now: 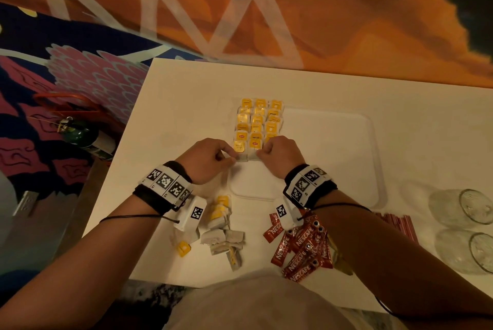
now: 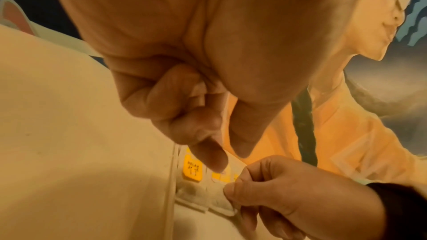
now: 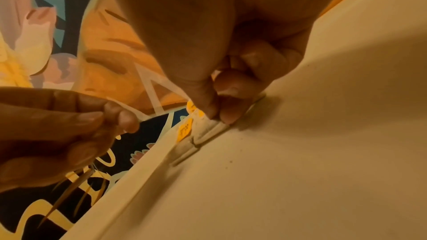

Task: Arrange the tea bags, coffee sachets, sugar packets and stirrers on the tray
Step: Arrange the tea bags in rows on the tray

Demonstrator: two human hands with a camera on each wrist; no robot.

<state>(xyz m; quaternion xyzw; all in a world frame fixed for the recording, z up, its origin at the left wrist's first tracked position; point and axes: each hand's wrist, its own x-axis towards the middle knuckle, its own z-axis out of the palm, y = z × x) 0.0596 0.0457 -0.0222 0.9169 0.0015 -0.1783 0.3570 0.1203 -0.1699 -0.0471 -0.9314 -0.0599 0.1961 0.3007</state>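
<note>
1. Closest to the lens in both wrist views are the hands themselves: the left hand [image 1: 210, 158] has its fingers curled, thumb and forefinger pinched at the near-left tea bag's edge, though whether they clamp the paper or only press it is hard to tell.
2. Opposite it, the right hand [image 1: 280, 154] pinches the near edge of the front-row tea bag [image 3: 215, 125] between thumb and forefinger, the other fingers curled under.
3. That bag lies at the near end of the rows of tea bags [image 1: 257, 124], three columns of yellow tags overlapping like shingles along the left part of the white tray [image 1: 370, 158].
4. Judged from this, the step is squaring up the front row; it would go best with small sideways nudges, keeping the bag flat so the tag shows and the overlap matches the rows behind.
5. Lifting too high could drag the neighbouring bags out of line.
6. Loose tea bags [image 1: 222, 233] wait on the table just behind the left wrist, still off the tray.
7. Nescafé coffee sachets [image 1: 301, 249] lie in a heap under the right forearm, and red-striped stirrers [image 1: 397, 224] just beyond it.
8. Two glasses [image 1: 466, 233] lie on their sides at the table's right edge.
</note>
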